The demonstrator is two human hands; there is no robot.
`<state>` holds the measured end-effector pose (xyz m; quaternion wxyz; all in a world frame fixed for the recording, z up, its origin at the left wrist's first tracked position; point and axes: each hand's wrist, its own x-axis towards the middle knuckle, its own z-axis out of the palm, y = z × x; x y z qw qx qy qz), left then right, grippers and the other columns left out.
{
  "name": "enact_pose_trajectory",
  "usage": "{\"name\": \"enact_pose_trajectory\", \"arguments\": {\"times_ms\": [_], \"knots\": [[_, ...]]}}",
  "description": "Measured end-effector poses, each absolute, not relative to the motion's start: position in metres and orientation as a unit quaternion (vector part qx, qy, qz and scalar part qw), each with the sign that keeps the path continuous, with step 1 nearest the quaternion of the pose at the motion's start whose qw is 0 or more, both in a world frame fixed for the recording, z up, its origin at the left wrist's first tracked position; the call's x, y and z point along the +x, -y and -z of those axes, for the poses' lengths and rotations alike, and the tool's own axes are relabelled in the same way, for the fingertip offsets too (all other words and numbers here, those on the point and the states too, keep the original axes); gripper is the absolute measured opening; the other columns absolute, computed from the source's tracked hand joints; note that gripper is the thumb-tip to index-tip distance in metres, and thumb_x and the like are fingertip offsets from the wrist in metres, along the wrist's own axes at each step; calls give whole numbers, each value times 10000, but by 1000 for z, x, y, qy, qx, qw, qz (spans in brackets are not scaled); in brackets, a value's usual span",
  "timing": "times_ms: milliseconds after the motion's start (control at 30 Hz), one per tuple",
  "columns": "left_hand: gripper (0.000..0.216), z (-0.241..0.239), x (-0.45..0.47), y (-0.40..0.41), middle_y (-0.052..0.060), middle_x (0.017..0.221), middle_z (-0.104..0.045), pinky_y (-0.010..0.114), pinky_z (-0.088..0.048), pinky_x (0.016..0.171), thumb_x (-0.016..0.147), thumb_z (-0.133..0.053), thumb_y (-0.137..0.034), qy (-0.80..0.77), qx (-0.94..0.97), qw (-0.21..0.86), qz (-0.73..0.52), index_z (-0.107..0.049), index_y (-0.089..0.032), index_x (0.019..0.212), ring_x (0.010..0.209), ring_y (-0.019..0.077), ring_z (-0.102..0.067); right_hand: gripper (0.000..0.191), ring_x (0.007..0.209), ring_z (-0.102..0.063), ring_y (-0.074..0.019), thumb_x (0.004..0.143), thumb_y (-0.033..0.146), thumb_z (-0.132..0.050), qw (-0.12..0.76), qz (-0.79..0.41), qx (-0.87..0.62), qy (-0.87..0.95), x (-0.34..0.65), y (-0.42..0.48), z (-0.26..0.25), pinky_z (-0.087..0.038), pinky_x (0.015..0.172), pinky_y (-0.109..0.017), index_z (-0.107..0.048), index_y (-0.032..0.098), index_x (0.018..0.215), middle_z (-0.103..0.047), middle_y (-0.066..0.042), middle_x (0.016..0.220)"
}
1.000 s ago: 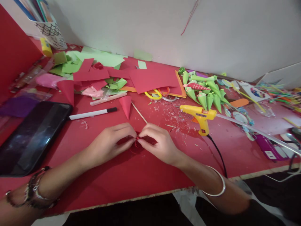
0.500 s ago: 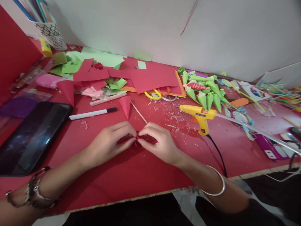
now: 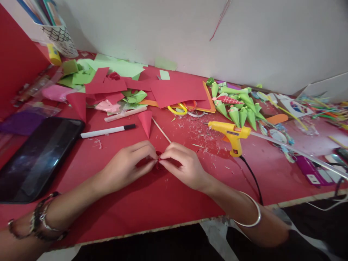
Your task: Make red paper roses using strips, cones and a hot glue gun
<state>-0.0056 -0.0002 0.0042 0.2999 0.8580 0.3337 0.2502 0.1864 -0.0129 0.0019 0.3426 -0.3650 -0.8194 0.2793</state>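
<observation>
My left hand point(image 3: 129, 163) and my right hand point(image 3: 185, 165) meet over the red table, fingertips pinched together. Between them is a small red looped strip point(image 3: 158, 165); whether it is ribbon or paper I cannot tell, as the fingers cover most of it. A thin wooden stick point(image 3: 161, 129) lies just beyond my right hand, its near end hidden behind the fingers. Close to it, on the left, is a red paper cone point(image 3: 145, 122). A white marker with a black cap point(image 3: 107, 131) lies beyond my left hand.
A yellow glue gun point(image 3: 230, 134), its black cord running to the table edge, lies to the right. Green paper cones point(image 3: 246, 105) are heaped behind it. Red paper sheets point(image 3: 178, 88) and scraps line the wall. A black phone point(image 3: 40, 156) lies at left.
Both hands stay in nearly the same place, still pinching the red strip, with only a slight shift of the fingertips. Nothing else has visibly moved.
</observation>
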Motion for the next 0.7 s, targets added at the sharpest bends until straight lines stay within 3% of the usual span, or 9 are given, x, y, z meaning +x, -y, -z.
{"name": "enact_pose_trajectory", "arguments": {"times_ms": [433, 700], "knots": [[63, -6, -3, 0, 0, 759, -541, 204, -418, 616, 824, -449, -186, -362, 852, 285, -247, -501, -174, 791, 686, 108, -532, 108, 771, -530, -113, 807, 183, -507, 307, -298, -366, 827, 189, 11, -4, -445, 703, -241, -562, 158, 897, -540, -31, 831], [67, -5, -4, 0, -1, 762, -546, 197, -417, 603, 829, -441, -186, -354, 856, 285, -248, -497, -176, 794, 675, 100, -530, 108, 696, -538, -98, 797, 217, -532, 337, -310, -378, 805, 187, 13, -6, -452, 663, -230, -552, 169, 892, -556, -9, 773]]}}
